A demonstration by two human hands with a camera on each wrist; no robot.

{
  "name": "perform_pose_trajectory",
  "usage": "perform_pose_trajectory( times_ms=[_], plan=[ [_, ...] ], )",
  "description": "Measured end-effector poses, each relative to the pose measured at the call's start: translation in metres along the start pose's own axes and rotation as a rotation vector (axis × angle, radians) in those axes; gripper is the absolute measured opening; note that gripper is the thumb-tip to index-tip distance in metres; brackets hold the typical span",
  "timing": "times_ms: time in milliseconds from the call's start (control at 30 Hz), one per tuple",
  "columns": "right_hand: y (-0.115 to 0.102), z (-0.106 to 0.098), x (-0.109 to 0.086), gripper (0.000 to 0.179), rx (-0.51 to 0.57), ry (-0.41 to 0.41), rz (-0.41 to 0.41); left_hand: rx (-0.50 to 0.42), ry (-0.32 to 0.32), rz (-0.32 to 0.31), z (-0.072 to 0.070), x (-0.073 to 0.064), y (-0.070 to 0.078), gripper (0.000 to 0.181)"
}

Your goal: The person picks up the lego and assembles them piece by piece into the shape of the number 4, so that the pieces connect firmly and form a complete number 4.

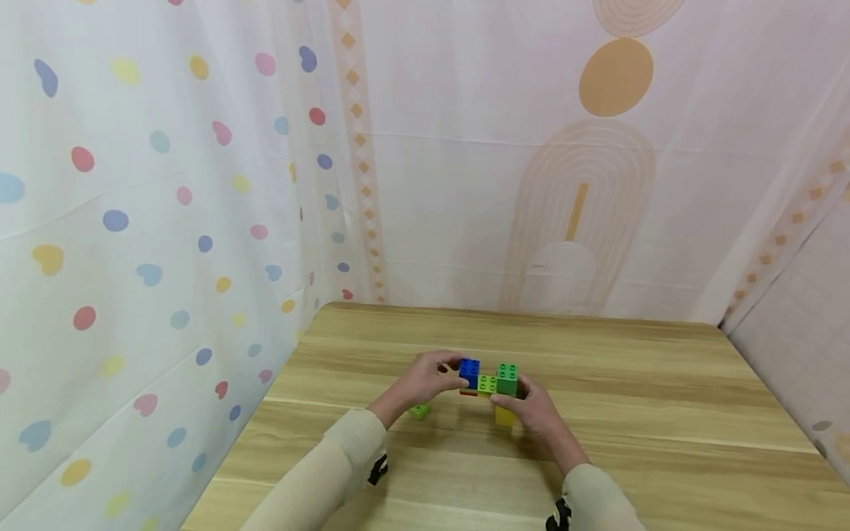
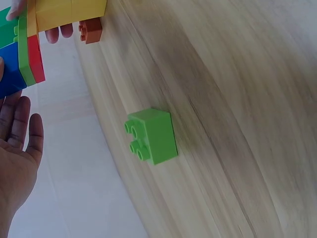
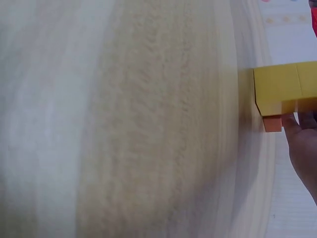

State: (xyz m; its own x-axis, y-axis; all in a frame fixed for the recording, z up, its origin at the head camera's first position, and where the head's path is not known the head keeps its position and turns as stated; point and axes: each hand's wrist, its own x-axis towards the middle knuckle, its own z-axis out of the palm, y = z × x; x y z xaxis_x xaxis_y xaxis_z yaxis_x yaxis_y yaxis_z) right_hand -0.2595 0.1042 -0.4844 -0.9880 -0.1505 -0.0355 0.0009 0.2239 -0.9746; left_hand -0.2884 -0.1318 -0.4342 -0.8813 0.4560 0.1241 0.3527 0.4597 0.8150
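left hand (image 1: 433,377): thumb and fingers pinch blue brick (image 1: 469,372), atop left end of lime strip (image 1: 488,383) | right hand (image 1: 536,407): curled round green brick (image 1: 508,379), atop strip's right end | yellow bricks (image 1: 505,417): below that end

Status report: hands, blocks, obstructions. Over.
Left hand pinches blue block. Right hand grips green-topped column. Lime piece between them. Loose lime block on table, seemingly clear.

A dotted cloth (image 1: 159,243) and arch-printed cloth (image 1: 505,177) border a wood-grain table (image 1: 651,398).
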Motion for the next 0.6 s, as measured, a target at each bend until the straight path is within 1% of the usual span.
perform_pose_trajectory(
  times_ms=[100, 200, 367, 433, 467, 600],
  plan=[
    [-0.002, -0.004, 0.000, 0.052, 0.004, -0.001, 0.002, 0.012, 0.008, 0.001, -0.002, -0.001, -0.002, 0.035],
    [-0.005, -0.010, 0.001, 0.055, 0.031, 0.004, -0.010, 0.021, 0.012, -0.003, -0.005, -0.002, -0.003, 0.037],
    [-0.006, -0.025, 0.003, 0.053, 0.089, 0.010, -0.067, 0.008, 0.012, -0.022, -0.008, -0.003, -0.004, 0.038],
    [-0.005, -0.032, 0.005, 0.054, 0.072, 0.019, -0.077, 0.005, 0.010, -0.025, -0.008, -0.004, -0.005, 0.038],
    [-0.003, -0.034, 0.005, 0.055, 0.055, 0.030, -0.070, 0.007, 0.010, -0.023, -0.009, -0.004, -0.005, 0.038],
    [0.002, -0.044, 0.007, 0.054, -0.059, 0.063, -0.044, 0.011, 0.009, -0.024, -0.010, -0.004, -0.005, 0.039]
  ],
)
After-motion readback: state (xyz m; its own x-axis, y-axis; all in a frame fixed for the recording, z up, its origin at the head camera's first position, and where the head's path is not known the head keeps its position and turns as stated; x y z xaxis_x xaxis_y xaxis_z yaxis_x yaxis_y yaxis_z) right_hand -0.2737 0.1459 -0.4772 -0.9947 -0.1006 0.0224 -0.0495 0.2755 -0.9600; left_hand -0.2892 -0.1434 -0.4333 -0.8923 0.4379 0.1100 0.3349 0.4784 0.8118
